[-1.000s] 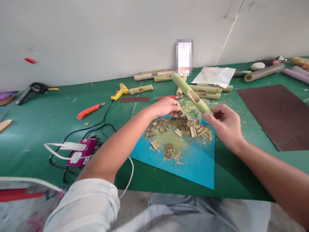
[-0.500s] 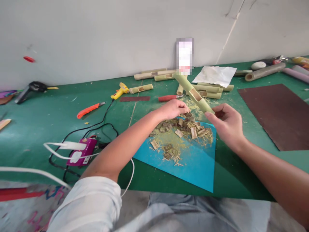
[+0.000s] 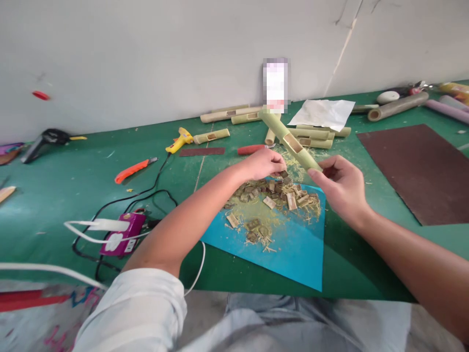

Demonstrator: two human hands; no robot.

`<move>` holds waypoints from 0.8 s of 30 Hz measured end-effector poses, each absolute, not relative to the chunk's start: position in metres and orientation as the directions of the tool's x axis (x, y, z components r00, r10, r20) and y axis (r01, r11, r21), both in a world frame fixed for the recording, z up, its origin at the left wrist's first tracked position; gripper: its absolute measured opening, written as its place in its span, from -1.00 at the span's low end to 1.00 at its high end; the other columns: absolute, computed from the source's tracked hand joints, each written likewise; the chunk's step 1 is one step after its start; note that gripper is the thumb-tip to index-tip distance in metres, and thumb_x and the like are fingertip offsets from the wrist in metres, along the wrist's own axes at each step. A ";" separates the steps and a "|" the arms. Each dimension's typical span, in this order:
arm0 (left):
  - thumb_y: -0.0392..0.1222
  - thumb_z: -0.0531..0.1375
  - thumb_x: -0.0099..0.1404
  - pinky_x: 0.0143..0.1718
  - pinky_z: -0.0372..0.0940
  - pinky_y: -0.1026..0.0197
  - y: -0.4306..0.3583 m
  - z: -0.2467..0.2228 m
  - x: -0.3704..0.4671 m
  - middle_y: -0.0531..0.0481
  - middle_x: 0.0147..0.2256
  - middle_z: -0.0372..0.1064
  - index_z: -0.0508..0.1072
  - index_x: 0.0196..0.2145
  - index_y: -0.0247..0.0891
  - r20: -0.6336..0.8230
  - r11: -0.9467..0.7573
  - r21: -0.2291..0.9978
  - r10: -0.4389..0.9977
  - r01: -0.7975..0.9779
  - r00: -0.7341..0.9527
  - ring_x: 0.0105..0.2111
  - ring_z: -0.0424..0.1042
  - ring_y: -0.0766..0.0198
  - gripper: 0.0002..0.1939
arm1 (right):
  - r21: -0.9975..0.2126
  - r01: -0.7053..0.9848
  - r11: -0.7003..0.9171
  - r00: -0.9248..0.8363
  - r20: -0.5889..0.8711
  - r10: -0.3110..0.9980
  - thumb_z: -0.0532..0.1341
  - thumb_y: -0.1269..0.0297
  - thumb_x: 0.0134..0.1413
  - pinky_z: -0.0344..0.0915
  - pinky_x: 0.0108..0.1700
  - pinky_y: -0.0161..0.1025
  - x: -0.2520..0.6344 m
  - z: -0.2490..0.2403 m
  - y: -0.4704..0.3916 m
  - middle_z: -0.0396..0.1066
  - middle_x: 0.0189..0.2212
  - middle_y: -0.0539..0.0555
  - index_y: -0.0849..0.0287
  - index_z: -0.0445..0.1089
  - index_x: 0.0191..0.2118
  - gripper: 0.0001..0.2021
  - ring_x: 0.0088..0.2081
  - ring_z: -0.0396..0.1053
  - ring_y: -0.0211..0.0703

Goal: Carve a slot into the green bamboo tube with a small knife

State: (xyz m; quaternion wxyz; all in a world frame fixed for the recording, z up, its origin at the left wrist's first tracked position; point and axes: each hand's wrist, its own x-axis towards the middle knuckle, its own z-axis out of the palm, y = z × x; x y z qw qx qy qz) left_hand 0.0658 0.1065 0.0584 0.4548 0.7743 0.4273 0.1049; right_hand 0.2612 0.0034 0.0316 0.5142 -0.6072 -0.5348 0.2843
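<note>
Right hand (image 3: 342,190): thumb and fingers closed on the near right end of a bamboo tube (image 3: 280,129). Tube is held above the table (image 3: 381,193), tilted, running from that hand to far left, its cut slot facing up. Far end overlaps a pixelated panel (image 3: 276,85) standing by the wall (image 3: 176,58).

Left hand (image 3: 266,164): fingertips pinching a dark chip (image 3: 284,174), just left of the tube and over the far edge of the chip pile (image 3: 291,199). Hands apart, not touching.

Pile sits on a blue sheet (image 3: 300,264), mostly along its far side; a small clump of chips and shavings (image 3: 267,240) lies nearer. More shavings on the green tabletop, far of the sheet.

Red-handled knife (image 3: 251,149) is just far of the left hand. Left of that: dark strip (image 3: 202,152), yellow glue gun (image 3: 179,140), orange cutter (image 3: 132,172). Purple power block (image 3: 135,227) near left, cables around it. Slotted tubes (image 3: 211,136) lie along the far side, white paper (image 3: 322,114) over some. Brown board (image 3: 421,176) flat at right.
</note>
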 end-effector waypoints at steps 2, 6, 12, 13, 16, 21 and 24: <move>-0.24 0.21 0.28 -0.22 0.37 0.18 0.103 0.067 0.059 -0.04 -0.41 0.49 0.48 -0.43 -0.31 -0.257 -0.157 0.829 0.745 0.536 0.615 -0.37 0.47 0.29 -0.86 | -0.930 0.352 0.104 0.266 0.205 0.942 0.37 0.07 -0.06 0.13 -0.51 -0.22 0.261 0.031 0.003 0.27 -0.56 -0.05 0.05 0.33 -0.43 -0.75 -0.53 0.20 -0.24; -0.25 0.22 0.26 -0.26 0.37 0.17 0.097 0.081 0.046 -0.03 -0.46 0.48 0.54 -0.38 -0.32 -0.324 -0.109 0.850 0.664 0.516 0.674 -0.42 0.46 0.29 -0.88 | -0.930 0.353 0.105 0.254 0.204 0.945 0.37 0.03 -0.06 0.14 -0.50 -0.22 0.261 0.030 0.004 0.27 -0.56 -0.05 0.05 0.33 -0.42 -0.73 -0.52 0.20 -0.24; -0.14 0.17 0.33 -0.37 0.30 0.22 0.092 0.066 0.059 -0.06 -0.40 0.51 0.59 -0.17 -0.29 -0.264 -0.208 0.811 0.704 0.547 0.659 -0.46 0.44 0.30 -0.76 | -0.930 0.353 0.105 0.267 0.207 0.941 0.37 0.02 -0.08 0.13 -0.51 -0.24 0.261 0.029 0.004 0.26 -0.56 -0.05 0.07 0.34 -0.42 -0.72 -0.52 0.20 -0.25; -0.13 0.17 0.34 -0.38 0.29 0.22 0.092 0.063 0.064 -0.06 -0.43 0.51 0.59 -0.17 -0.29 -0.272 -0.225 0.798 0.694 0.559 0.667 -0.46 0.45 0.29 -0.75 | -0.930 0.352 0.105 0.270 0.208 0.940 0.37 0.03 -0.08 0.13 -0.51 -0.24 0.261 0.029 0.004 0.26 -0.56 -0.06 0.07 0.34 -0.42 -0.72 -0.52 0.20 -0.25; -0.12 0.18 0.33 -0.41 0.26 0.23 0.092 0.059 0.071 -0.02 -0.52 0.46 0.59 -0.24 -0.28 -0.290 -0.258 0.758 0.689 0.599 0.664 -0.49 0.43 0.28 -0.77 | -0.929 0.355 0.104 0.274 0.210 0.939 0.37 0.05 -0.08 0.14 -0.50 -0.24 0.262 0.029 0.004 0.26 -0.57 -0.06 0.07 0.34 -0.42 -0.73 -0.52 0.20 -0.25; -0.16 0.20 0.29 -0.39 0.27 0.22 0.092 0.065 0.060 0.01 -0.56 0.40 0.55 -0.35 -0.28 -0.293 -0.195 0.790 0.713 0.581 0.637 -0.53 0.39 0.31 -0.83 | -0.923 0.370 0.105 0.271 0.215 0.938 0.36 0.06 -0.06 0.17 -0.48 -0.22 0.263 0.028 0.005 0.29 -0.55 -0.05 0.07 0.35 -0.41 -0.75 -0.51 0.23 -0.24; -0.16 0.23 0.28 -0.39 0.27 0.22 0.092 0.070 0.049 0.03 -0.59 0.37 0.52 -0.40 -0.27 -0.330 -0.133 0.818 0.688 0.559 0.646 -0.56 0.35 0.34 -0.85 | -0.922 0.370 0.113 0.263 0.221 0.939 0.36 0.06 -0.06 0.17 -0.47 -0.22 0.263 0.026 0.005 0.29 -0.54 -0.05 0.07 0.35 -0.40 -0.75 -0.50 0.24 -0.23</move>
